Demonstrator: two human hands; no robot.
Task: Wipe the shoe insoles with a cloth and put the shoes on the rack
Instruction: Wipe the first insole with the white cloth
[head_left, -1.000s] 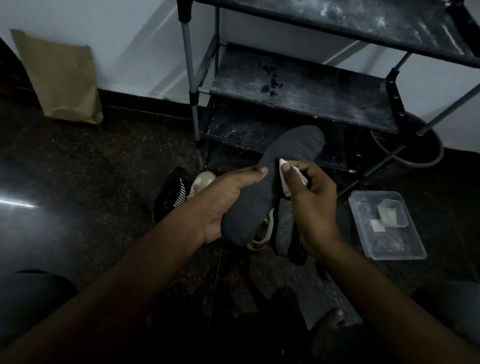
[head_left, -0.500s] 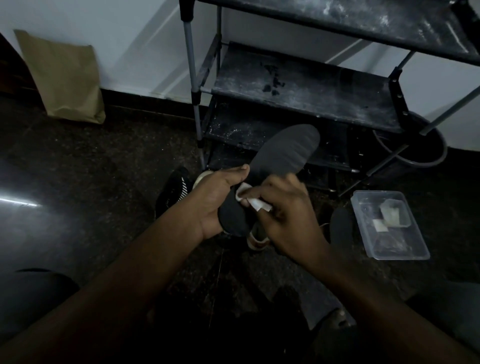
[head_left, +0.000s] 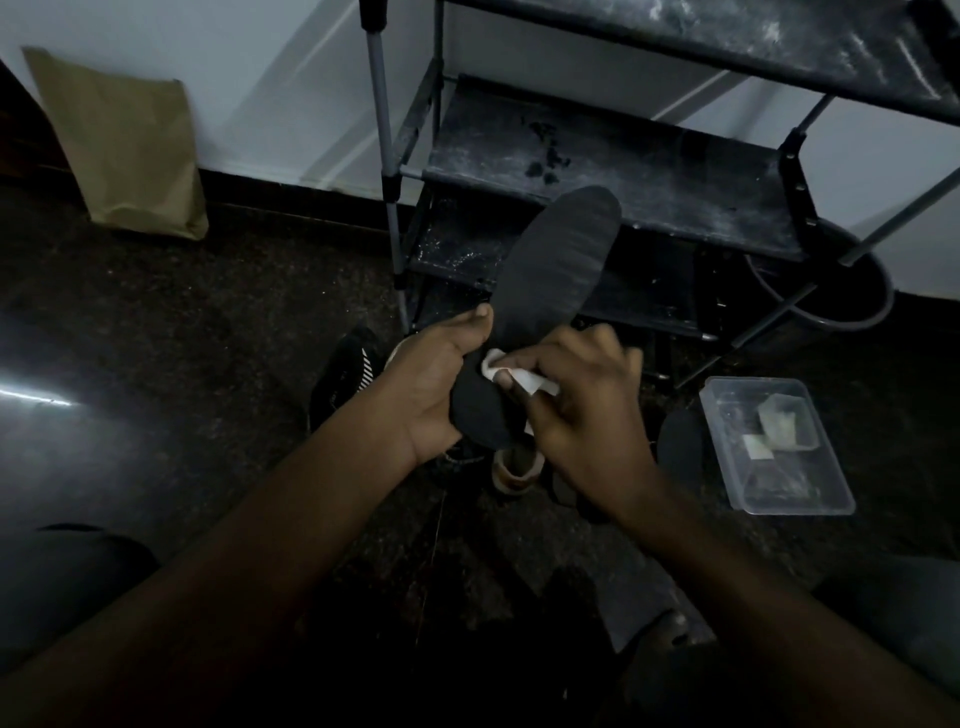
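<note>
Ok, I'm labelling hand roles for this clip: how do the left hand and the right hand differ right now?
The left hand grips the dark insole near its lower end; the right hand pinches a white cloth against it. The left hand's thumb lies straight along the insole's edge; the right hand's fingers curl over the cloth. Both work on the same insole.

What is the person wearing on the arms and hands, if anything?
The left hand and right hand are ungloved. The left forearm and right forearm are bare to the frame edge: no sleeve, watch, bracelet or ring shows in this dim light.
</note>
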